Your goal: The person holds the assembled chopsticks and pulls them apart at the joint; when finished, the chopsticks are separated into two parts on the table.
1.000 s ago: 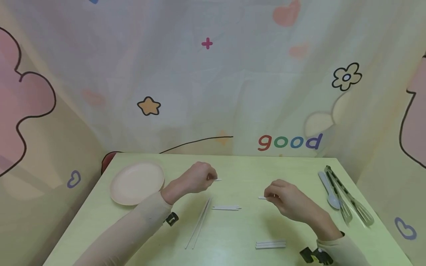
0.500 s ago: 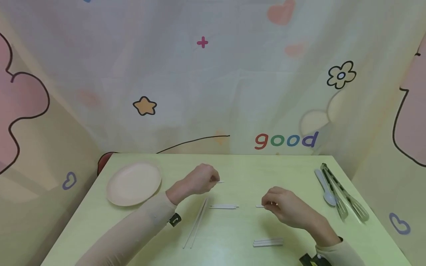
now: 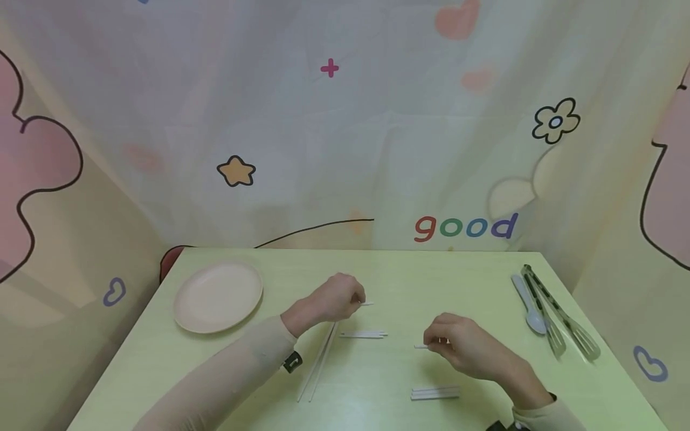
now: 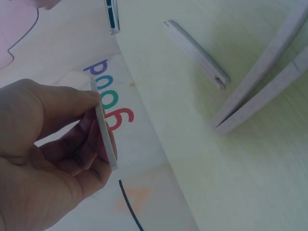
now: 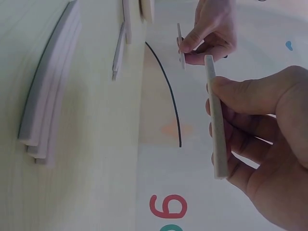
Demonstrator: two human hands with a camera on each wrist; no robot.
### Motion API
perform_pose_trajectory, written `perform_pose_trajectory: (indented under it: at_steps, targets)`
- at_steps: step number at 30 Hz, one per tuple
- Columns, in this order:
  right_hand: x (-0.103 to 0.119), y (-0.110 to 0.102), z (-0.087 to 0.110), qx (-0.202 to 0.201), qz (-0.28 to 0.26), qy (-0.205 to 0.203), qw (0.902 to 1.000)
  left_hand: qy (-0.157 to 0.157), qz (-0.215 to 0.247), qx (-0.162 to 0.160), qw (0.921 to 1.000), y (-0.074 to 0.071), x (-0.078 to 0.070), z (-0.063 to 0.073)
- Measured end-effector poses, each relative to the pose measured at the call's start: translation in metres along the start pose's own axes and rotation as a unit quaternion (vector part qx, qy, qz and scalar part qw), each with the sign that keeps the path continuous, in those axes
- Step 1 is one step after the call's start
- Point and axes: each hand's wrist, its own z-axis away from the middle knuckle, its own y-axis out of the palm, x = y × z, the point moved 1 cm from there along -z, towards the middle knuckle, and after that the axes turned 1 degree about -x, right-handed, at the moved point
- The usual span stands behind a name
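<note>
My left hand [image 3: 342, 297] pinches a short white stick [image 4: 103, 125] between thumb and fingers, held above the table. To the right and nearer, my right hand [image 3: 460, 342] pinches a similar short stick [image 5: 217, 120], also raised. Between and below the hands lies a small bundle of short sticks [image 3: 363, 335], set crosswise. A second row of short sticks [image 3: 435, 393], side by side, lies at the front, below my right hand. Two long sticks [image 3: 318, 365] lean together in a narrow V, their far ends meeting below my left wrist.
A round pale plate [image 3: 218, 296] sits at the back left of the light green table [image 3: 388, 413]. Along the right side lie a grey-blue spoon [image 3: 530, 311] and tongs with slotted ends [image 3: 584, 344]. A printed curtain [image 3: 302, 120] stands behind the table.
My right hand has come down and nearer with its stick, toward the front row. The left hand has moved right and slightly nearer, still pinching its stick. The lying sticks stay put.
</note>
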Motion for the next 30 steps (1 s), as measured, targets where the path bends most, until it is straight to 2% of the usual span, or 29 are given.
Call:
perform_pose_trajectory:
  at_steps: [7, 17, 25, 30]
  targets:
    - [0.001, 0.004, 0.003, 0.012, -0.013, -0.005, 0.9998, -0.003, 0.010, 0.004, 0.9999, 0.010, -0.002, -0.001]
    - [0.001, 0.008, 0.005, 0.022, -0.027, -0.020, 0.9992, -0.032, 0.014, 0.024, 0.9991, 0.020, -0.001, -0.002]
    - [0.001, 0.011, 0.008, 0.020, -0.030, -0.024, 0.9991, -0.028, 0.006, 0.028, 0.9992, 0.029, 0.001, -0.005]
    - [0.002, 0.014, 0.009, 0.032, -0.036, -0.022, 0.9986, -0.035, 0.003, 0.039, 0.9986, 0.035, 0.002, -0.008]
